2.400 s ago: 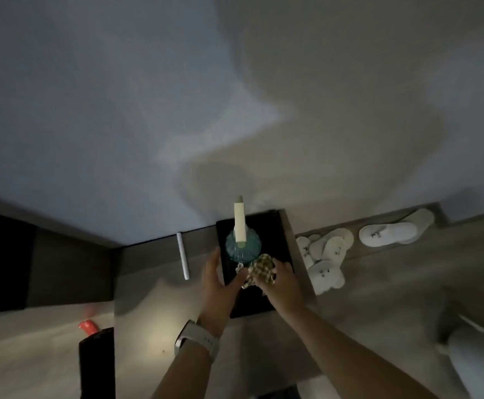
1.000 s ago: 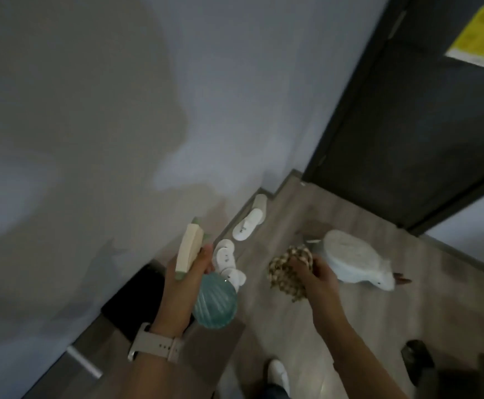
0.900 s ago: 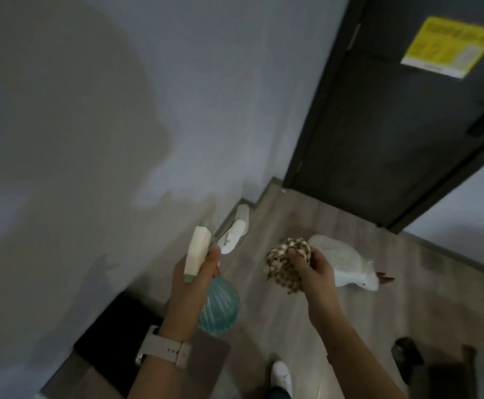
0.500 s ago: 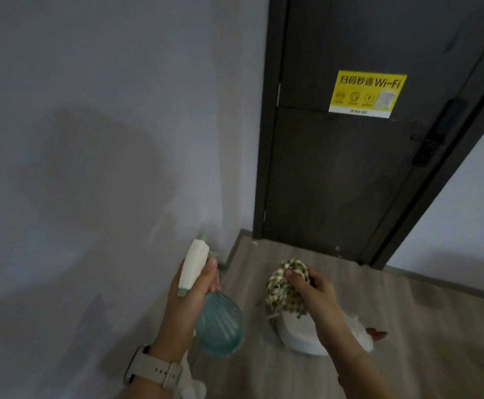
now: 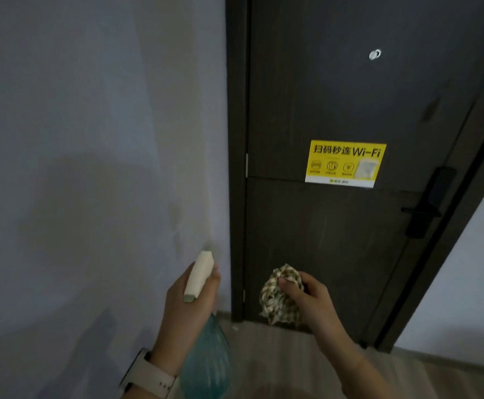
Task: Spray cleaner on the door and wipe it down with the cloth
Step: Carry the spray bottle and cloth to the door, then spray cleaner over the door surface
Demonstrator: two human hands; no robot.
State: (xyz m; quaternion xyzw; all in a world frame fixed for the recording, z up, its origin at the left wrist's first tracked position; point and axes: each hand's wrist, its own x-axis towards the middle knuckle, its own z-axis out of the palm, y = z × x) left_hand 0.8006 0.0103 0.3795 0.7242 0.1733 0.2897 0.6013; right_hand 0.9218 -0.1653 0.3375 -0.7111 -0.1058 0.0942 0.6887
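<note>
Head view: the left hand (image 5: 189,300) is gripping a teal ribbed spray bottle with a cream nozzle (image 5: 199,276), fingers curled round its neck. The right hand (image 5: 310,295) is pinching a bunched green-checked cloth (image 5: 278,298). Both are facing the dark brown door (image 5: 336,240), which is bearing a yellow Wi-Fi sticker (image 5: 346,164).

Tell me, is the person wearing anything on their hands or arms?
Both hands are bare, without gloves. The left hand has a pale, cream-coloured watch strap with small holes round its wrist. The right hand and forearm show no sleeve, ring or band.
</note>
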